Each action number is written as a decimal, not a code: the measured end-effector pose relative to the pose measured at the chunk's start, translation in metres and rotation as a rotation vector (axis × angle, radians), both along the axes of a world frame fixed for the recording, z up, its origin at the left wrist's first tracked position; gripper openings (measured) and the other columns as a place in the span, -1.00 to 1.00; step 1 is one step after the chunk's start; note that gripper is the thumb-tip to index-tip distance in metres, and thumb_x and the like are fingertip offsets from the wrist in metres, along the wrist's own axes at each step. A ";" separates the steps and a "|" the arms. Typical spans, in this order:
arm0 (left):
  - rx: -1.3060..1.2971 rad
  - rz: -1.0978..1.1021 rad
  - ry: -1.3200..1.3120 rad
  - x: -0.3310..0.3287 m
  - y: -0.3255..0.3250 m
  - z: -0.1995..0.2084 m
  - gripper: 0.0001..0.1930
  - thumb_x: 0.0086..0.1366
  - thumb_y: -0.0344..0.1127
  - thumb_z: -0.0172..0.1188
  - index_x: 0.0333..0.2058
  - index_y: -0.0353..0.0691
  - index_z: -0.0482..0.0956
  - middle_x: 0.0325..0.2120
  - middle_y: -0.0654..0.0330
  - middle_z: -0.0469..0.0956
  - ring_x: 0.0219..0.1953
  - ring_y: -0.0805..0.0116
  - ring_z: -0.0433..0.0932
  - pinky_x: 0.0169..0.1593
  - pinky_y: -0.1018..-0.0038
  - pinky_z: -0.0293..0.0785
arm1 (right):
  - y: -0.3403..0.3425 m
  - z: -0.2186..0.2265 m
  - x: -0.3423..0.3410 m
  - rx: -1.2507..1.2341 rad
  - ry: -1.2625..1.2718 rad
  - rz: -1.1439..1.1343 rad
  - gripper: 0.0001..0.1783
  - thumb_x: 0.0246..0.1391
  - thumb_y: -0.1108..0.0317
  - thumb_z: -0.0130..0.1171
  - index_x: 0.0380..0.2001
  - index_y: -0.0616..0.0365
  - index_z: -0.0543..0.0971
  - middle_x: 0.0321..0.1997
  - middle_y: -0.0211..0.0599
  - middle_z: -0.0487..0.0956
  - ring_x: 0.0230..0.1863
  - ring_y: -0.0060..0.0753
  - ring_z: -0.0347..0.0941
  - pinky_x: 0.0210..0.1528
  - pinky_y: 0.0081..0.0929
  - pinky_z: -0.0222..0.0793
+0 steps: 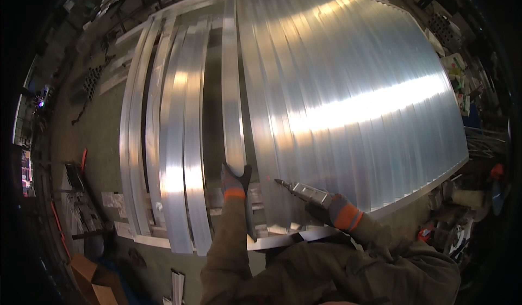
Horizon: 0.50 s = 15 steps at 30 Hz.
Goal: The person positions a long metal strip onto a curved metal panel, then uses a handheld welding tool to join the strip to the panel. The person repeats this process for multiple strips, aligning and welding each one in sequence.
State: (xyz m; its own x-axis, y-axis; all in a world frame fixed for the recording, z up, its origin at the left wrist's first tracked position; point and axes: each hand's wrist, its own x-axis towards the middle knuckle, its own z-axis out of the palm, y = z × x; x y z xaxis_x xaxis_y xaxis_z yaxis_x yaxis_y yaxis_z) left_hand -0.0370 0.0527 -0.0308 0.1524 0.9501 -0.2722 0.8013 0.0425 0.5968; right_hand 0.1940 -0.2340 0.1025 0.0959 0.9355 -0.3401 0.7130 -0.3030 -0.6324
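My left hand, in a grey glove with an orange cuff, grips the near part of a long aluminium slat, its thumb and fingers on either side. The slat lies lengthwise across the frame, a narrow gap apart from the ribbed sheet of close-set slats on the right. In my right hand, gloved alike, is a silver power tool with a dark narrow tip pointing left. The tip is over the near left part of the sheet. Whether it touches the metal I cannot tell.
Several loose slats lie to the left over the pale frame. An open cardboard box stands on the floor at lower left. A dark metal stand is at the left, and clutter with a red item at the right.
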 end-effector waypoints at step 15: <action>-0.259 -0.004 0.303 0.044 0.052 0.010 0.22 -0.12 0.40 0.50 0.33 -0.37 0.26 0.21 -0.18 0.56 0.28 -0.14 0.53 0.31 0.12 0.48 | 0.070 0.058 0.018 -0.184 0.421 -0.083 -0.53 0.36 0.24 0.31 0.22 0.28 0.59 -0.03 -0.18 0.74 -0.09 -0.42 0.64 -0.08 -0.40 0.58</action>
State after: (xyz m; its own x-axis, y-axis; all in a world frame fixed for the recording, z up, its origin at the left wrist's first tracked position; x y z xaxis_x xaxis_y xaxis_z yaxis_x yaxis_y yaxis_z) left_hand 0.0072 0.1043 -0.0211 0.0318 0.8438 -0.5357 0.9399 0.1570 0.3032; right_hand 0.2124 -0.1644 0.1601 -0.0140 0.8509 -0.5252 0.3744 -0.4826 -0.7918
